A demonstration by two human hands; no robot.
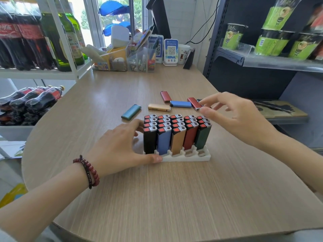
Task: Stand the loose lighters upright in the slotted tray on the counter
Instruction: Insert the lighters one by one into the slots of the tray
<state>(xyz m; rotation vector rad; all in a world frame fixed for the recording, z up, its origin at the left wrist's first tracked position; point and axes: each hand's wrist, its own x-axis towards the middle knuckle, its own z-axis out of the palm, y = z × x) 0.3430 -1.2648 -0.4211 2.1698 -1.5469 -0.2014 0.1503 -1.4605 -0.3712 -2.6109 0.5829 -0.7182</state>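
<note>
Spread fingers point(213, 99) of the right hand point(234, 117) apart, clamped on nothing, tips just at a red lighter point(192, 101) lying flat on the wooden counter point(174, 198). Gripped with the left hand point(120, 145) the left end of the slotted tray point(188, 158), packed with upright lighters point(163, 142), near that red lighter.

White slotted tray point(185, 158) on wood counter point(174, 189) holds upright lighters point(177, 135) in black, blue, gold, red and green columns, two front-right slots open | behind tray, lying flat: teal lighter point(131, 112) leftmost, then gold lighter point(159, 107), blue lighter point(180, 104), red lighter point(193, 102) | dark-red lighter point(165, 96) farthest back
</note>
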